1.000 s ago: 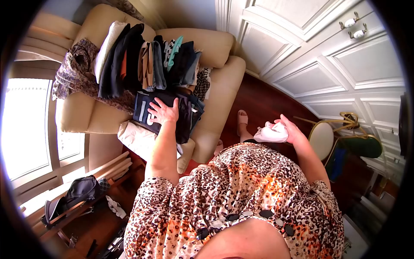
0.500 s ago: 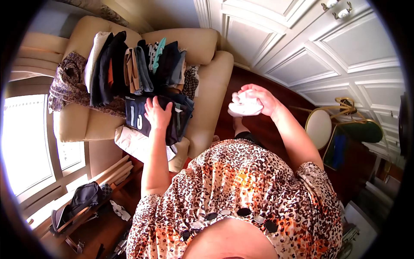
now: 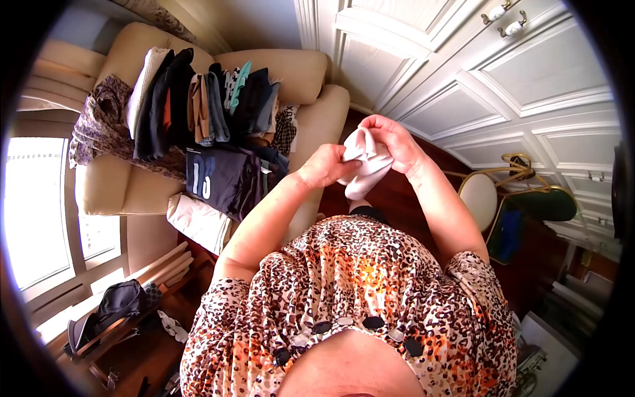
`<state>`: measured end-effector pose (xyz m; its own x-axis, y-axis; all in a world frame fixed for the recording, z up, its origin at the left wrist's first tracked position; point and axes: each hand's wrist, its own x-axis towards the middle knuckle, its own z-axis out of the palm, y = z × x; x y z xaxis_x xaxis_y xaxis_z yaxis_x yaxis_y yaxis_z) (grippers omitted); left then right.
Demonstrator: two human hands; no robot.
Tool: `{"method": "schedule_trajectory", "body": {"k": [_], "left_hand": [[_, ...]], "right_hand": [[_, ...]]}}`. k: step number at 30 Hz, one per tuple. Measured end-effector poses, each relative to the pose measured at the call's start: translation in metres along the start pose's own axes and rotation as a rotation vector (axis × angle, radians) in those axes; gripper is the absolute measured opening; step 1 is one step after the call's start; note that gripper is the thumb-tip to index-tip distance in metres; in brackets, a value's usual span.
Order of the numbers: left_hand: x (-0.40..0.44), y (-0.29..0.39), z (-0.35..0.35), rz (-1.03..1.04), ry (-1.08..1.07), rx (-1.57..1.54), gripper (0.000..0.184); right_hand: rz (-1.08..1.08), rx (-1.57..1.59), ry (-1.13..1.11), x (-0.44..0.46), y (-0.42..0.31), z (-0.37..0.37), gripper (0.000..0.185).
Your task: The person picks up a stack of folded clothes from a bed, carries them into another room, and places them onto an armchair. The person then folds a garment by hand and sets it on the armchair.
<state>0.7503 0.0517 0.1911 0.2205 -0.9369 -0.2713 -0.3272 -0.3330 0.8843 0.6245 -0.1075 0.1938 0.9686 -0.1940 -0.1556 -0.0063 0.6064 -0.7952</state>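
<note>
In front of my body I hold a small white cloth garment point(image 3: 366, 171), crumpled, with folds hanging downward; its exact kind is hard to make out. My left hand point(image 3: 323, 165) pinches its left side between thumb and fingers. On the other side, my right hand point(image 3: 399, 144) is closed on its upper right part. To the left, a dark folded garment with pale lettering point(image 3: 215, 177) lies at the front of the sofa point(image 3: 106, 188). Behind it stands a row of folded clothes point(image 3: 198, 106) in black, tan, denim blue and turquoise.
A patterned purple cloth point(image 3: 99, 119) drapes over the sofa's left side. Light folded fabric point(image 3: 198, 221) lies at its front edge. White panelled cabinet doors point(image 3: 469, 112) line the right. A gold-framed chair point(image 3: 479, 198) stands there too. A dark bag point(image 3: 122, 299) sits lower left.
My left hand has left the dark lettered garment and moved right to grip the white cloth. The cloth, bunched up in my right hand before, now hangs more loosely between both hands.
</note>
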Motion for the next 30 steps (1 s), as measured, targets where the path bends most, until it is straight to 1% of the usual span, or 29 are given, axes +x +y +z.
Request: {"method": "schedule_trajectory", "body": {"k": [1,3,4,5,7,9,10,11,13,14,15,17,18,20,21,23,24,25,27,28,29,30], "left_hand": [[-0.003,-0.002,-0.004,-0.032,0.012,-0.083,0.027],[-0.008,-0.010,-0.014,-0.068,0.065,-0.052,0.032],[-0.010,-0.011,-0.019,-0.072,0.069,-0.074,0.032],[-0.012,-0.012,-0.024,-0.075,0.072,-0.095,0.033],[-0.013,-0.017,-0.033,-0.050,0.083,-0.120,0.035],[-0.015,-0.016,-0.042,-0.051,-0.033,-0.060,0.036],[-0.019,-0.014,-0.046,0.011,-0.087,-0.105,0.040],[-0.023,-0.011,-0.050,0.009,-0.078,-0.111,0.040],[-0.028,-0.002,-0.058,-0.006,-0.260,0.103,0.038],[-0.029,0.004,-0.060,-0.081,-0.285,0.177,0.035],[-0.030,0.004,-0.061,-0.078,-0.282,0.176,0.035],[-0.030,0.002,-0.063,-0.085,-0.231,0.248,0.031],[-0.030,-0.005,-0.065,-0.084,-0.229,0.252,0.031],[-0.030,-0.024,-0.069,-0.002,-0.215,0.196,0.029],[-0.035,-0.021,-0.072,0.001,-0.211,0.195,0.029],[-0.047,-0.008,-0.081,0.056,-0.298,0.004,0.026],[-0.049,-0.007,-0.085,0.019,-0.358,-0.177,0.026],[-0.049,-0.007,-0.093,-0.004,-0.393,-0.253,0.026],[-0.056,0.003,-0.104,0.097,-0.273,-0.651,0.025],[-0.049,-0.005,-0.110,0.204,-0.270,-0.874,0.030],[-0.045,-0.007,-0.111,0.313,-0.187,-1.051,0.046],[-0.047,-0.012,-0.107,0.306,-0.193,-1.326,0.057]], "right_hand": [[-0.009,-0.005,0.051,0.003,0.000,-0.003,0.011],[-0.036,-0.006,0.139,0.003,0.001,-0.016,0.012],[-0.034,-0.056,0.189,0.003,0.001,-0.025,0.017],[-0.014,-0.053,0.159,0.002,0.002,-0.035,0.025],[0.059,-0.243,0.219,-0.005,-0.009,-0.021,0.038],[0.031,-0.440,0.166,-0.006,-0.008,-0.006,0.044],[0.095,-0.664,0.176,-0.006,-0.008,-0.003,0.048],[0.100,-0.668,0.167,-0.005,-0.007,-0.001,0.048],[-0.090,-1.415,-0.054,-0.007,-0.009,0.007,0.052],[0.040,-1.445,-0.073,-0.010,-0.010,0.012,0.041],[0.167,-1.470,-0.087,-0.013,-0.013,0.021,0.030],[-0.050,-1.540,-0.140,-0.016,0.001,0.001,0.020],[-0.055,-1.541,-0.138,-0.016,-0.006,0.005,0.020],[0.486,-1.328,-0.043,-0.015,-0.024,0.014,0.026],[0.485,-1.333,-0.044,-0.018,-0.024,0.012,0.026],[0.283,-1.067,-0.085,-0.026,-0.025,0.000,0.026],[0.203,-1.086,-0.154,-0.025,-0.032,0.002,0.032],[0.203,-1.089,-0.156,-0.026,-0.036,0.007,0.032],[0.057,-0.559,-0.137,-0.028,-0.051,0.021,0.041],[0.019,-0.381,-0.128,-0.027,-0.056,0.017,0.051],[-0.017,-0.246,-0.122,-0.020,-0.055,0.007,0.057],[0.027,0.013,-0.088,-0.017,-0.057,0.022,0.058]]}}
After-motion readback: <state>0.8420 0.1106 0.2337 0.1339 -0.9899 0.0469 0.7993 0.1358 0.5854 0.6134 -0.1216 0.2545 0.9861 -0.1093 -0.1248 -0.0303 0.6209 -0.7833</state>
